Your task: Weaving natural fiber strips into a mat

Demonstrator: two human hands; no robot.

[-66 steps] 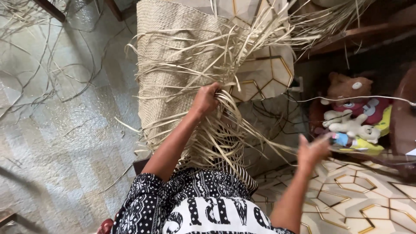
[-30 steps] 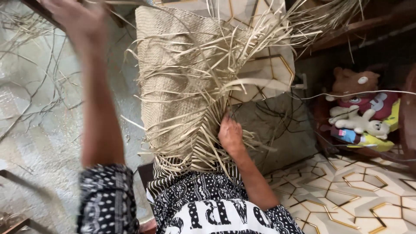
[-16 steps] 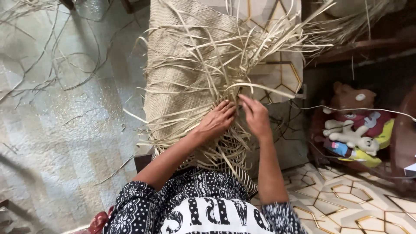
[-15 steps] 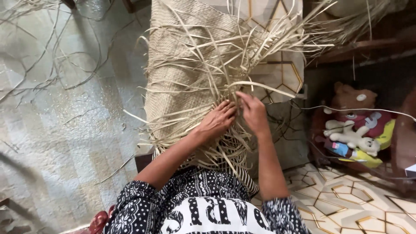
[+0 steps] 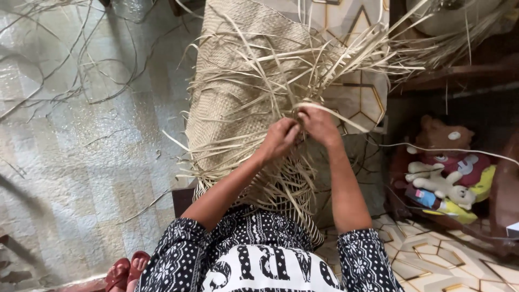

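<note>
Weaving, head view: woven mat [image 5: 238,92] lies ahead of the person's lap.
Left hand [image 5: 279,138]: pinching pale strips [image 5: 324,70] at the mat's loose edge.
Right hand [image 5: 320,123]: pinching one strip, touching the left.
Periphery: stuffed toys [image 5: 448,176] lower right.
</note>
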